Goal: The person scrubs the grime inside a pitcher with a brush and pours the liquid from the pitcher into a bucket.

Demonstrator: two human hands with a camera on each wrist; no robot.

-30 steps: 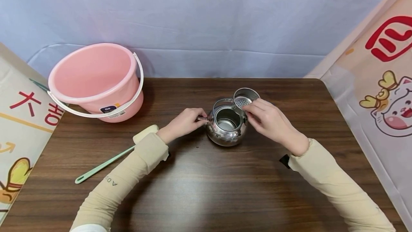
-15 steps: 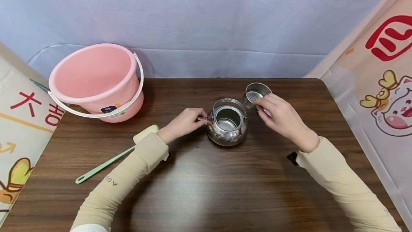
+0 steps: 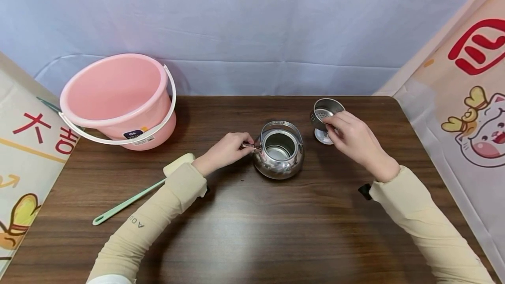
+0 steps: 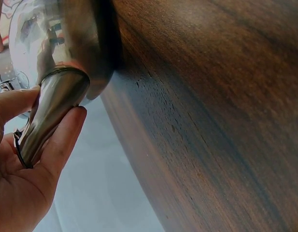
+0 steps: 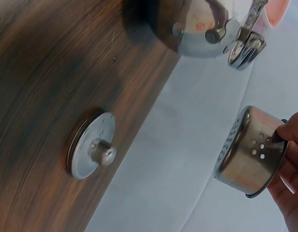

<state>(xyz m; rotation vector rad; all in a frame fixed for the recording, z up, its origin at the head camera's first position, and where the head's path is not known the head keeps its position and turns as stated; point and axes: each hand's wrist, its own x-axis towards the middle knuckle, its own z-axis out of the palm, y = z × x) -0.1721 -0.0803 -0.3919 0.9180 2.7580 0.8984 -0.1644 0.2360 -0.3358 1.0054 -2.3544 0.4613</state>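
Observation:
A shiny steel teapot (image 3: 278, 154) stands on the table with its top uncovered and its wire handle upright. My left hand (image 3: 232, 148) pinches the teapot's spout (image 4: 54, 111) between thumb and fingers. To the teapot's right, my right hand (image 3: 349, 139) pinches the rim of a small perforated strainer cup (image 5: 255, 150), held up in the air. Below the strainer, the round lid (image 3: 323, 136) with its knob lies on the table, partly covered by the strainer and hand in the head view. The whole lid (image 5: 93, 145) shows in the right wrist view, knob up.
A pink bucket (image 3: 158, 100) with a white handle stands at the back left. Beside my left forearm lies a long green-handled brush or sponge (image 3: 128, 200), its pale head partly behind the sleeve. A cloth backdrop (image 3: 236, 34) rises behind the brown table (image 3: 236, 231).
My right hand has carried the strainer rightward, away from above the teapot's mouth to above the lid, which has come into view. The left hand and teapot have stayed in place.

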